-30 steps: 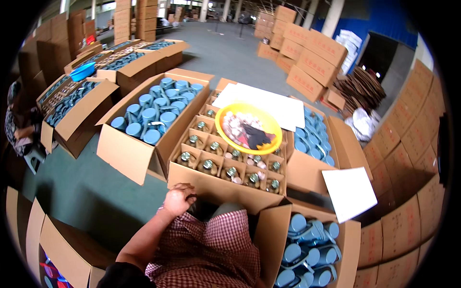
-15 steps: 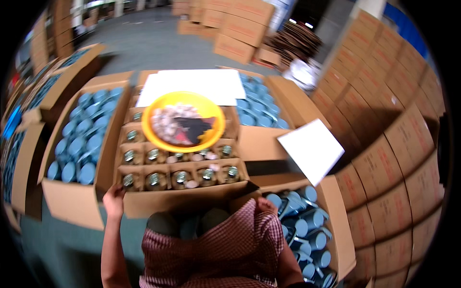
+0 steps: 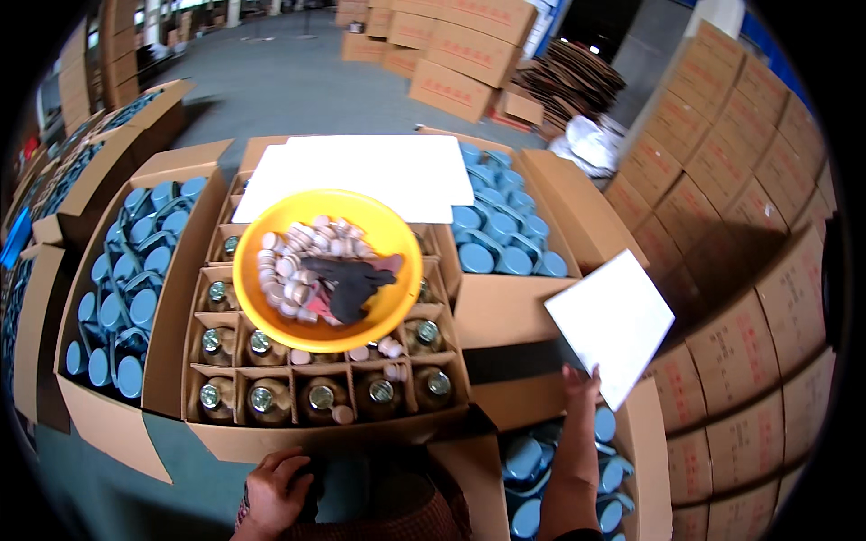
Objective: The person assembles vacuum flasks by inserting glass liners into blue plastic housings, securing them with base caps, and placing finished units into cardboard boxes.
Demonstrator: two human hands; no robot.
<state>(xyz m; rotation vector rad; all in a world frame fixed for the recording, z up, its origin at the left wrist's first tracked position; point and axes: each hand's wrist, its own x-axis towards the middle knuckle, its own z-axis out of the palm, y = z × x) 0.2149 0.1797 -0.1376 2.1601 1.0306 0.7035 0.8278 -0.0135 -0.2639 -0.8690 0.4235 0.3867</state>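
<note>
At the bottom centre of the frame, my left hand is resting with its fingers curled loosely, gripping nothing, just below the near wall of the divided carton. My right hand is reaching up at the lower right, fingers spread and stretched, their tips touching the near corner of 1 white cardboard sheet; I cannot tell whether they are pinching it or only pressing it. That sheet is lying tilted across a folded-out flap at centre right.

Below my right forearm, 1 open box of blue lids is showing about 8 lids, the rest cut off by the frame edge.

In the divided carton at centre, the near row is holding 5 amber bottles with shiny caps; the next row is showing 3 more, and 1 yellow bowl is sitting on the partitions and covering the cells behind. The bowl is holding a heap of pale stoppers, too many to count, and 1 dark glove. About 5 stoppers are lying loose on the partitions by the bowl's near rim.

A second, larger white sheet is covering the carton's far end. Left of centre, 1 box of blue jugs is standing open; another is at upper right centre. Stacked brown cartons are walling the right edge.
</note>
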